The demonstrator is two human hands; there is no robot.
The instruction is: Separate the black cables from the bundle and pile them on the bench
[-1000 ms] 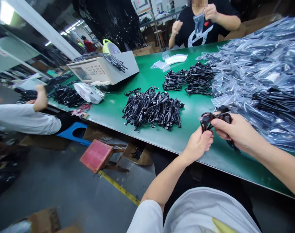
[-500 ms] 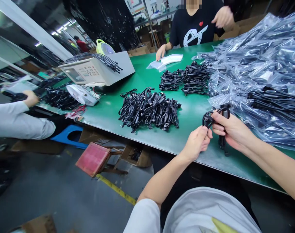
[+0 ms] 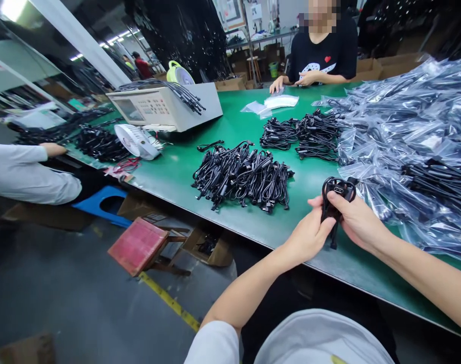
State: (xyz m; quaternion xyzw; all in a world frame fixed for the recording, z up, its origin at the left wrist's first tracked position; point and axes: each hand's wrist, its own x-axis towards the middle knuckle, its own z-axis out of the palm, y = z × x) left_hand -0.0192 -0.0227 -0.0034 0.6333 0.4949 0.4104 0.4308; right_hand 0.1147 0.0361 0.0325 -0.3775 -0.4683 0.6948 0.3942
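Note:
A black coiled cable point(image 3: 338, 188) is held between my two hands above the front edge of the green table point(image 3: 306, 194). One connector with an oval port faces up toward me. My right hand point(image 3: 354, 215) grips the coil from the right, thumb laid over it beside the connector. From the left, my left hand point(image 3: 310, 232) closes round the lower part of the coil; some of its fingers are hidden behind the cable. A short cable end hangs below the hands. To the left lies a heap of similar black cables point(image 3: 241, 177).
Bagged cables point(image 3: 412, 116) pile up at the right, with smaller cable bundles point(image 3: 317, 134) beside them. Across the table, a person point(image 3: 321, 55) touches clear bags point(image 3: 279, 101). A tester box point(image 3: 166, 106) and a white fan point(image 3: 137, 141) stand left. A red stool point(image 3: 138, 245) is below.
Both hands have brought the coil together, and its connector port now faces up. The person opposite has lowered one hand toward the other. My view has shifted slightly.

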